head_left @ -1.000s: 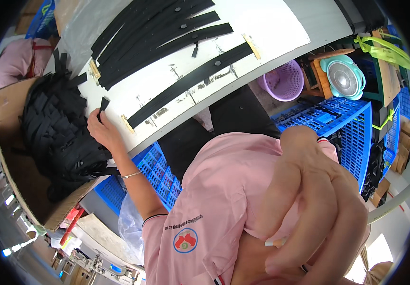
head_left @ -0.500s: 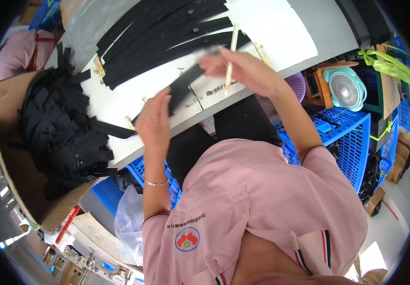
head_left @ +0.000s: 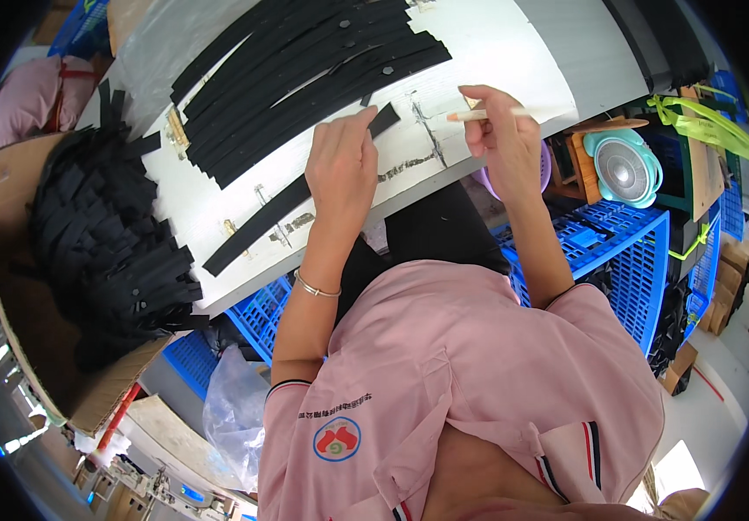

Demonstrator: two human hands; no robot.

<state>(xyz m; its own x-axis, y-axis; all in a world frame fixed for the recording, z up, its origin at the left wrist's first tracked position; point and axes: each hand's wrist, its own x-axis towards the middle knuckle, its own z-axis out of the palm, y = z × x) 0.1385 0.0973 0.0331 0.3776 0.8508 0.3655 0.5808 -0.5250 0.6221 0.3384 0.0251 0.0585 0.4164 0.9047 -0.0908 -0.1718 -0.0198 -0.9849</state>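
Note:
My left hand point(head_left: 342, 165) presses down on a long black strip point(head_left: 257, 226) that lies slantwise near the front edge of the white worktable point(head_left: 496, 48). My right hand point(head_left: 500, 130) is closed around a thin pale stick point(head_left: 483, 114), held level just above the table to the right of the strip's end. A row of several matching black strips point(head_left: 305, 87) lies side by side farther back on the table.
A cardboard box point(head_left: 9, 286) at my left holds a heap of black strips point(head_left: 105, 243). Blue plastic crates point(head_left: 626, 260) stand under and right of the table, with a small teal fan point(head_left: 624, 169) and a purple basket behind my right hand. A clear plastic bag point(head_left: 235, 408) hangs below.
My left hand moved from the box side onto the strip on the table. My right hand came up from in front of the camera with the stick and now hovers right of the strip.

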